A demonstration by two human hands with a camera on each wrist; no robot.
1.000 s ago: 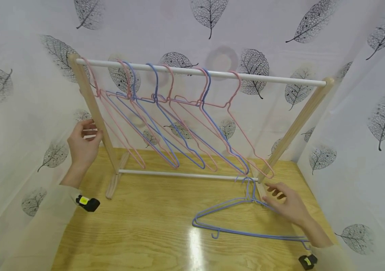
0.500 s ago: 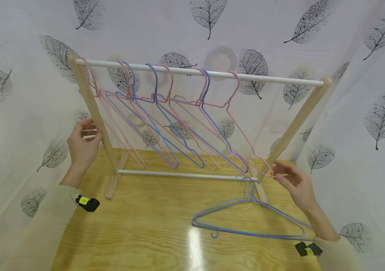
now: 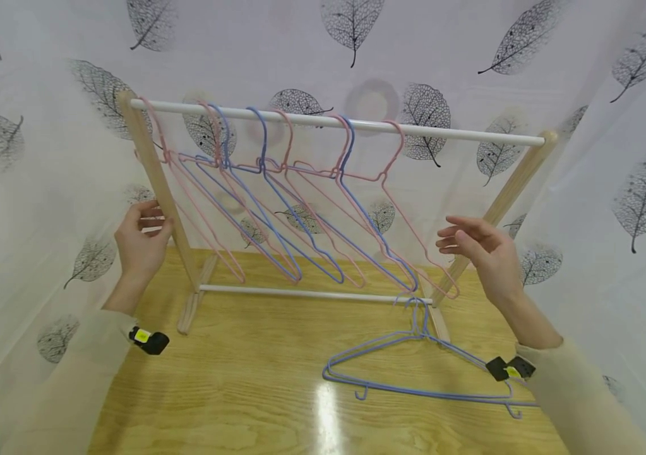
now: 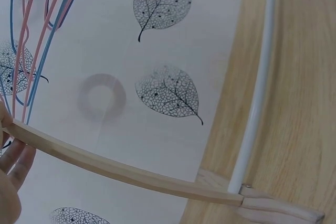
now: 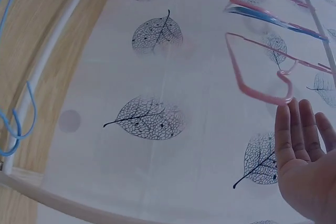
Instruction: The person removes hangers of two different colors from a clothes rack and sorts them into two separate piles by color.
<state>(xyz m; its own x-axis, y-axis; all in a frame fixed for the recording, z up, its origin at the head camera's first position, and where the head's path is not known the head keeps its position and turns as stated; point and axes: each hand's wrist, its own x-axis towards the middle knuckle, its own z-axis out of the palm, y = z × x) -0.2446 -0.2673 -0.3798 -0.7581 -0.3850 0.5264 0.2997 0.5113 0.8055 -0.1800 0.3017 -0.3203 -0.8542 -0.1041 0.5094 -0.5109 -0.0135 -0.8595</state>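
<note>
A wooden clothes rack holds several pink and blue hangers on its white top bar (image 3: 470,134). My left hand (image 3: 141,246) grips the rack's left post (image 3: 151,151), thumb on one side and fingers on the other. In the left wrist view that hand (image 4: 9,182) is partly cut off at the edge. My right hand (image 3: 490,259) is raised in front of the right post (image 3: 507,189), fingers extended, holding nothing. Nearest to it is the rightmost pink hanger (image 3: 405,212); in the right wrist view the fingertips overlap the corner of that pink hanger (image 5: 257,95).
Blue hangers (image 3: 413,392) lie overlapped on the wooden table (image 3: 232,379), by the rack's right foot (image 3: 439,325). A white lower bar (image 3: 317,293) joins the rack's feet. Leaf-print curtain (image 3: 595,189) surrounds the back and sides.
My right hand has risen from beside the blue hangers, past the lower corner of the rightmost pink hanger, to in front of the right post. The left hand stays on its post.
</note>
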